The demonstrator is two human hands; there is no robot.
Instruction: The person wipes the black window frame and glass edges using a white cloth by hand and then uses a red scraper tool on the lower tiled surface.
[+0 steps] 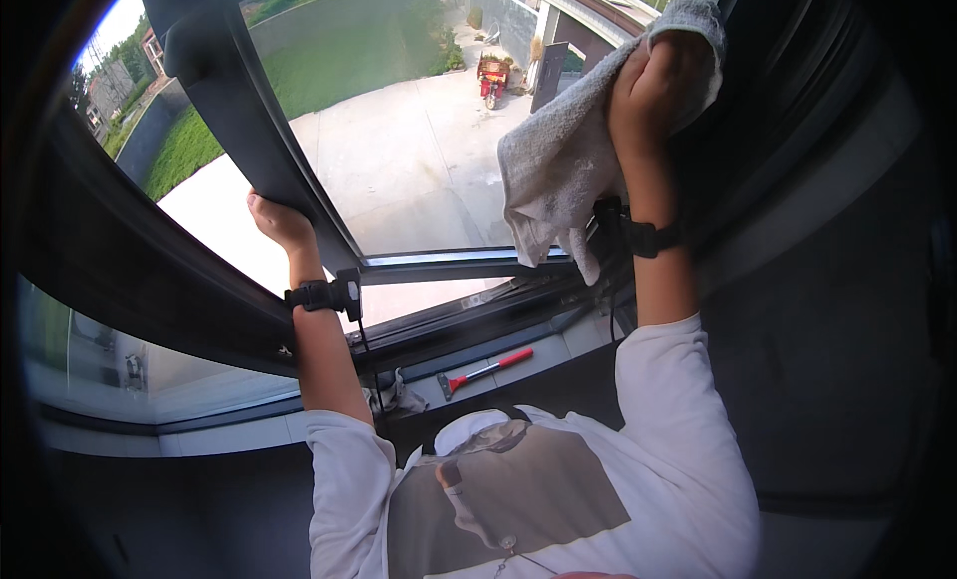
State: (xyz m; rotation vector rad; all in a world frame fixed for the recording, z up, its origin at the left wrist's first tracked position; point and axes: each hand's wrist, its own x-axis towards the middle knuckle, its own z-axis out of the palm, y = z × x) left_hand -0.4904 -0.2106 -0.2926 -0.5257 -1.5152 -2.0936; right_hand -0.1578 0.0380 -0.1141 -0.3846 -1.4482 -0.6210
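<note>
A dark-framed window sash (329,229) stands swung open in front of me. My left hand (274,223) is closed round the left edge of its frame, low on that side. High at the upper right, my right hand (662,91) grips a light grey towel (548,180), which hangs down over the right part of the sash, its lower corners near the bottom rail. The glass (389,170) between my hands shows the yard beyond.
A red-handled scraper (480,372) lies on the sill (568,342) below the sash, beside a crumpled grey cloth (399,395). A fixed pane (199,370) is at lower left. Outside are a lawn, paving and a red three-wheeler (491,81).
</note>
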